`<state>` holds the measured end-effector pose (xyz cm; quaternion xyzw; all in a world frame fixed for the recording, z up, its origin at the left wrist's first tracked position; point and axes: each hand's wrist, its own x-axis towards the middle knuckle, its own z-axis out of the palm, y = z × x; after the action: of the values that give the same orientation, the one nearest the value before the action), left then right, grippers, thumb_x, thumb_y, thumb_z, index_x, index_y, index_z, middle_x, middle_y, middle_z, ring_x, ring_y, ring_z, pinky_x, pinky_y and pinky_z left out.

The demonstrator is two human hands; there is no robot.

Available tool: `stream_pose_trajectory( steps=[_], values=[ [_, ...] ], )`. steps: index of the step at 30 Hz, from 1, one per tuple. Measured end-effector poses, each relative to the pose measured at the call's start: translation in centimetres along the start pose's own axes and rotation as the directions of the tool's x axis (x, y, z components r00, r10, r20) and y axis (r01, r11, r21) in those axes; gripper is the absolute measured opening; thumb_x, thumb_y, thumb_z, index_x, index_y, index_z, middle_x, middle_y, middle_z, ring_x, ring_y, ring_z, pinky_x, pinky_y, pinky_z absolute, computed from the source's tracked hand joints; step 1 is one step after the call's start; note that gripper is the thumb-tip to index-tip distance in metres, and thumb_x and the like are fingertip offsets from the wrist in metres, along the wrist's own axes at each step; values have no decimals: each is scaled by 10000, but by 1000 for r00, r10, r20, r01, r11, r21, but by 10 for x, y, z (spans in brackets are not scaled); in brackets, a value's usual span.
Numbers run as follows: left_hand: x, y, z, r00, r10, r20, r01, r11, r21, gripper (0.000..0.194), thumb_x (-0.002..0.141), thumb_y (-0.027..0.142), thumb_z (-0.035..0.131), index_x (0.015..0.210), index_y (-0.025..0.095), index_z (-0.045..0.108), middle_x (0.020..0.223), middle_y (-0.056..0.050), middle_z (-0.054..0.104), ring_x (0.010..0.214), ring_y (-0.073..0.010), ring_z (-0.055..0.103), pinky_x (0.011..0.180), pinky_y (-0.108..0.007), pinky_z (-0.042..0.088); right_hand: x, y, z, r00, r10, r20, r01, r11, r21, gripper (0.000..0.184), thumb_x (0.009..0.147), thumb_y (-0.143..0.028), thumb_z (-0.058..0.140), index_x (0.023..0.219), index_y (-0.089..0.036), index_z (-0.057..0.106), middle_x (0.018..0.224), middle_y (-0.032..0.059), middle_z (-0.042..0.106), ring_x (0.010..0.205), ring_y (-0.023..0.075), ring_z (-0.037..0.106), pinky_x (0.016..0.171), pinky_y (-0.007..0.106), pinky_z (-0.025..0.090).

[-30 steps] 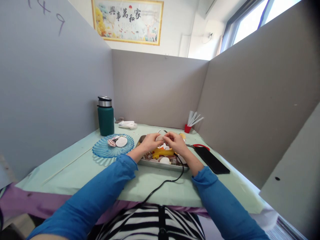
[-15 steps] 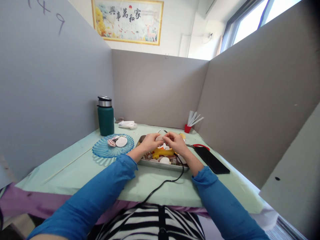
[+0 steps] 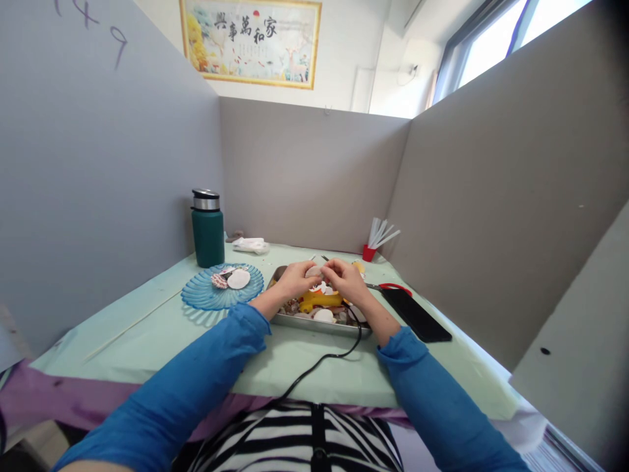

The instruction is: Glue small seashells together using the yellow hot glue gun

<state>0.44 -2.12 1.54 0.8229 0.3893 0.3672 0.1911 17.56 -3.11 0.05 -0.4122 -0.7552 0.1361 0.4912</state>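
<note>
My left hand [image 3: 293, 279] and my right hand [image 3: 346, 277] meet above a steel tray [image 3: 314, 323], fingers pinched together on a small pale shell [image 3: 313, 271] held between them. The tray holds several shells, pebbles and a yellow toy [image 3: 320, 300]. To the left stands a blue glass plate [image 3: 196, 299] with a white shell [image 3: 238, 279] and a speckled shell [image 3: 219, 281] on it. Both my sleeves are blue.
A green flask [image 3: 208, 229] stands at the back left, white tissue [image 3: 251, 245] behind the plate. A red cup of white sticks [image 3: 369, 251], red-handled scissors [image 3: 396, 287] and a black phone [image 3: 415, 314] lie to the right. A black cable [image 3: 314, 366] runs off the tray. Grey partitions enclose the table.
</note>
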Motion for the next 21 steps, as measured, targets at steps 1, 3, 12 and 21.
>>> stream_pose_trajectory(
  steps=[1,3,12,21],
  values=[
    [0,0,0,1000,1,1,-1,1000,2,254,718,302,524,865,146,660,746,4,640,706,-139,547,575,-201,386,0,0,0,1000,0,0,0,1000,-1,232,851,-390,500,779,-184,578,644,-4,599,538,112,494,511,220,385],
    [0,-1,0,1000,6,-2,-6,1000,10,253,720,307,525,861,145,659,741,4,639,698,-138,546,576,-203,386,0,1,0,1000,-2,-2,2,1000,-4,226,851,-382,499,777,-184,577,644,-6,599,541,111,496,516,220,387],
    [0,-2,0,1000,14,-2,-14,1000,17,226,722,312,532,822,154,659,720,7,636,677,-133,544,564,-199,380,0,1,0,1000,-8,1,8,999,-35,252,849,-409,499,768,-184,578,637,-2,600,543,115,499,513,218,385],
    [0,-1,0,1000,-3,17,3,1000,15,243,724,331,531,818,145,657,693,2,623,662,-134,531,546,-195,374,0,2,1,1000,-14,-5,14,998,-55,260,847,-415,497,761,-186,584,630,2,602,544,121,501,507,223,384]
  ],
)
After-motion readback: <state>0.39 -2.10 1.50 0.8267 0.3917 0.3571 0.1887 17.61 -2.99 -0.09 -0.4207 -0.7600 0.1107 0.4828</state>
